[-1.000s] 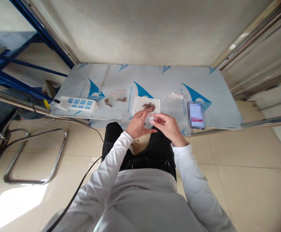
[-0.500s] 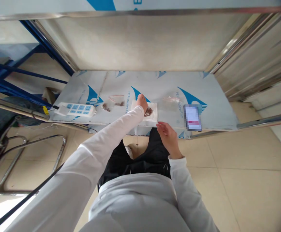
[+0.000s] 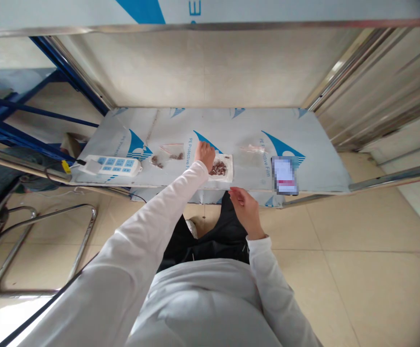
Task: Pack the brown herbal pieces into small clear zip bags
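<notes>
A shallow white tray holds a heap of small brown, screw-like pieces. My left hand is over the tray's left side, fingers curled downward and pressed together; whatever they pinch is hidden beneath them. Just off the table's front edge, my right hand hovers with loosely bent fingers and nothing visible in it. Left of the tray lie two small piles of similar pieces, a nearer pile and a farther pile. A clear plastic bag lies beside them.
The film-covered table carries a white power strip at left and a phone at right. Another clear bag lies behind the tray's right side. An upper shelf overhangs the table. A metal-framed chair stands at left.
My left hand has moved left, from over the heap to the tray's left side, uncovering more of the brown pieces. The fingers of my right hand have curled slightly more.
</notes>
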`<state>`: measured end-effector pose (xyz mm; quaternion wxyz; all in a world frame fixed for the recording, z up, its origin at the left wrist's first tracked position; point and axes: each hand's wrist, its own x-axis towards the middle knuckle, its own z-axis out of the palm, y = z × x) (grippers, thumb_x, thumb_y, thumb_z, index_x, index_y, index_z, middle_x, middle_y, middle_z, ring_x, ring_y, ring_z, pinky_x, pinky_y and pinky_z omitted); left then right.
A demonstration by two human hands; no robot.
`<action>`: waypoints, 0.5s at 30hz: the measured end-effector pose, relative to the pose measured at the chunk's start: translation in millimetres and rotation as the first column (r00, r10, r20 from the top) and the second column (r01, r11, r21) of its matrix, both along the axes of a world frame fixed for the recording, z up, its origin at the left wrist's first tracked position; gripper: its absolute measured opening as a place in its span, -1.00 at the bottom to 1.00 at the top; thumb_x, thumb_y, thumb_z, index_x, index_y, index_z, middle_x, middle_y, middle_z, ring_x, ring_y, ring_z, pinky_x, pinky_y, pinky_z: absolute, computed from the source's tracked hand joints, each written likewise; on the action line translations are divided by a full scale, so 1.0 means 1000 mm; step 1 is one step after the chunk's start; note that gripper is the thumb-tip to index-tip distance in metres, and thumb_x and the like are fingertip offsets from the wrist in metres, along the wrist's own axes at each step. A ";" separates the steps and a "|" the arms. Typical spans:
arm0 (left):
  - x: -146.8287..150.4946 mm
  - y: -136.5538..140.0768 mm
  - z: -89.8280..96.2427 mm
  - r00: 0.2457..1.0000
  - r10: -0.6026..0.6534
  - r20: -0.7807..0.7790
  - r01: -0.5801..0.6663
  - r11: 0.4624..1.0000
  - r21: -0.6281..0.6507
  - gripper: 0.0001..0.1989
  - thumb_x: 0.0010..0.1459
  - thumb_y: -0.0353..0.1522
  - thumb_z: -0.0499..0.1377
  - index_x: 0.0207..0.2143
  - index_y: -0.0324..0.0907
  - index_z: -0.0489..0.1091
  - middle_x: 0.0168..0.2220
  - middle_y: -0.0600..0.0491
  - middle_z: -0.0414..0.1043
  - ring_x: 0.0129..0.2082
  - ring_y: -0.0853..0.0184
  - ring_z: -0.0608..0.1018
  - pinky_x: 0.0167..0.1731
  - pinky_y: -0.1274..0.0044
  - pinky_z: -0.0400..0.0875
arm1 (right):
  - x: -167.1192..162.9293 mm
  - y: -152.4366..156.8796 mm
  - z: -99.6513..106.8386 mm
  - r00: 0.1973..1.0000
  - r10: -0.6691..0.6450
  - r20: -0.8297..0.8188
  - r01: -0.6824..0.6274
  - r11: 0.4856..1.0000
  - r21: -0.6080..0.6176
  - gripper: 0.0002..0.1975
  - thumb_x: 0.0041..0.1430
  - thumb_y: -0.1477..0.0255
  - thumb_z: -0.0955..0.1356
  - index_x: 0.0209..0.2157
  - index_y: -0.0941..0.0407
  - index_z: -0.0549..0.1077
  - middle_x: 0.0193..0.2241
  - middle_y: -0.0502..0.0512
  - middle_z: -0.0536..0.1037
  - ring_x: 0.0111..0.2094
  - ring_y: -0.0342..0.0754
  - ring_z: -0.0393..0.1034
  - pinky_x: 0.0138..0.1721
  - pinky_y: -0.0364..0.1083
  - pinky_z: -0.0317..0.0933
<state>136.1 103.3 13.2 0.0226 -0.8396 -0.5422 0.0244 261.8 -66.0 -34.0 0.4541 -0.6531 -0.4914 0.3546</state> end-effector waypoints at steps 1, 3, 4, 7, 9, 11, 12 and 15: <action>-0.003 -0.010 -0.001 0.999 0.024 0.031 -0.024 1.000 0.018 -0.66 0.05 -0.55 0.12 -0.07 -0.39 0.37 -0.06 -0.28 0.40 0.02 0.00 0.37 0.04 0.24 0.12 | -0.002 0.004 0.000 0.999 -0.026 -0.046 0.026 1.000 0.000 -0.65 0.14 0.21 0.33 -0.14 0.15 0.48 -0.19 0.24 0.60 -0.16 0.07 0.51 -0.13 0.05 0.38; -0.005 -0.036 -0.006 0.983 0.087 0.161 -0.097 0.994 0.055 -0.57 0.05 -0.46 0.16 0.02 -0.33 0.30 -0.06 -0.23 0.39 -0.02 0.01 0.39 -0.03 0.26 0.19 | -0.008 0.013 0.000 0.981 -0.074 -0.181 0.071 0.997 -0.022 -0.54 0.10 0.14 0.36 -0.06 0.16 0.45 -0.10 0.26 0.57 -0.14 0.08 0.50 -0.17 0.03 0.39; -0.005 -0.051 -0.010 0.962 0.100 0.254 -0.119 0.991 0.062 -0.52 0.05 -0.42 0.18 0.06 -0.28 0.26 -0.07 -0.19 0.40 -0.03 0.03 0.40 -0.05 0.27 0.22 | -0.011 0.019 0.000 0.965 -0.084 -0.247 0.077 0.996 -0.038 -0.48 0.08 0.11 0.37 -0.03 0.16 0.43 -0.08 0.26 0.55 -0.14 0.09 0.50 -0.20 0.01 0.40; -0.001 -0.095 -0.024 0.887 0.106 0.449 -0.124 0.992 0.011 -0.40 0.05 -0.32 0.22 0.14 -0.22 0.16 -0.06 -0.15 0.39 -0.04 0.06 0.43 -0.09 0.30 0.28 | -0.014 0.036 0.003 0.939 -0.062 -0.337 0.042 0.997 -0.066 -0.46 -0.04 0.05 0.42 -0.14 0.17 0.50 -0.19 0.21 0.60 -0.21 0.06 0.53 -0.29 -0.06 0.40; -0.003 -0.112 -0.034 0.831 0.142 0.538 -0.138 0.989 -0.049 -0.25 -0.02 -0.26 0.28 0.19 -0.20 0.08 -0.06 -0.14 0.40 -0.05 0.06 0.44 -0.10 0.30 0.31 | -0.005 0.049 0.004 0.944 -0.062 -0.323 0.039 0.996 -0.078 -0.51 -0.11 0.04 0.45 -0.30 0.18 0.52 -0.34 0.16 0.62 -0.29 0.03 0.54 -0.33 -0.09 0.38; -0.015 -0.114 -0.045 0.771 0.182 0.610 -0.153 0.983 -0.100 -0.13 -0.09 -0.19 0.34 0.22 -0.19 0.03 -0.10 -0.11 0.41 -0.10 0.08 0.48 -0.11 0.30 0.35 | 0.015 0.067 0.005 0.953 -0.088 -0.290 0.063 0.993 -0.097 -0.53 -0.13 0.05 0.46 -0.36 0.17 0.51 -0.41 0.13 0.61 -0.39 -0.01 0.53 -0.40 -0.11 0.36; -0.025 -0.110 -0.050 0.740 0.200 0.642 -0.168 0.980 -0.111 -0.13 -0.11 -0.16 0.35 0.21 -0.19 0.05 -0.12 -0.09 0.41 -0.13 0.10 0.49 -0.12 0.31 0.37 | 0.028 0.078 0.005 0.958 -0.103 -0.266 0.077 0.992 -0.104 -0.55 -0.14 0.06 0.46 -0.36 0.16 0.49 -0.43 0.12 0.61 -0.42 -0.03 0.52 -0.43 -0.12 0.35; -0.067 -0.083 -0.063 0.652 0.276 0.706 -0.298 0.950 -0.096 -0.44 0.02 -0.21 0.28 0.05 -0.18 0.25 -0.14 -0.07 0.41 -0.21 0.21 0.52 -0.13 0.37 0.41 | 0.070 0.116 0.005 0.977 -0.149 -0.154 0.133 0.985 -0.109 -0.65 -0.09 0.20 0.47 -0.34 0.14 0.44 -0.46 0.09 0.58 -0.46 -0.06 0.49 -0.45 -0.11 0.33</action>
